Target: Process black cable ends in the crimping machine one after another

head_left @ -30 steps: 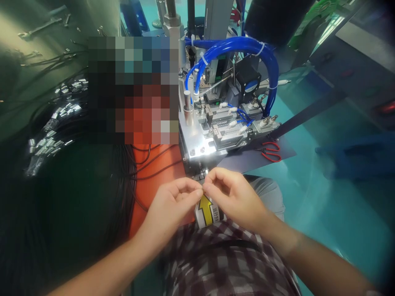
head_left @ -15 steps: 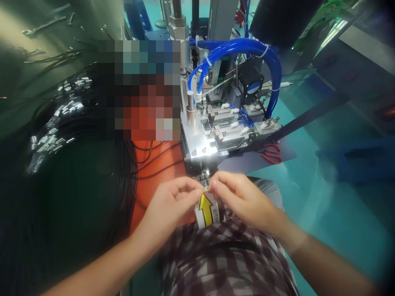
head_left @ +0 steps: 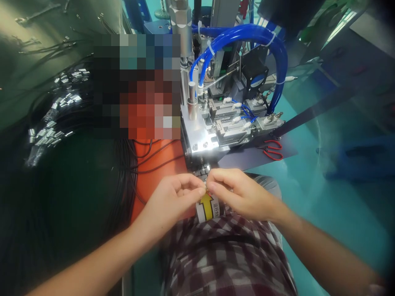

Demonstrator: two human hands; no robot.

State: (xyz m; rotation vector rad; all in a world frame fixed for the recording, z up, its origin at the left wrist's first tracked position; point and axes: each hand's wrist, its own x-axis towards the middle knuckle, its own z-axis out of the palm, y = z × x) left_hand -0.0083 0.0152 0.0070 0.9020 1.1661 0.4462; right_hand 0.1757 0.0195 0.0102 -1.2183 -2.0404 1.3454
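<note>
My left hand point(head_left: 177, 197) and my right hand point(head_left: 239, 191) meet fingertip to fingertip in front of the machine point(head_left: 199, 131). Each is closed in a pinch. Something tiny and thin shows between the fingertips, too small to make out. Just below them is a white label with a yellow arrow point(head_left: 206, 207) and dark printed characters, on a rounded surface close to the checked shirt point(head_left: 228, 255).
Black cables point(head_left: 126, 164) lie coiled at the left, some across an orange surface point(head_left: 160, 193). Blue hoses point(head_left: 247, 35) arch over the machine. Red-handled scissors point(head_left: 273, 150) rest on a grey sheet at the right. A pixelated patch hides the upper left middle.
The fingertips of both hands have come closer together, and my right hand has shifted slightly up. The view has moved a little, so the machine appears larger and higher.
</note>
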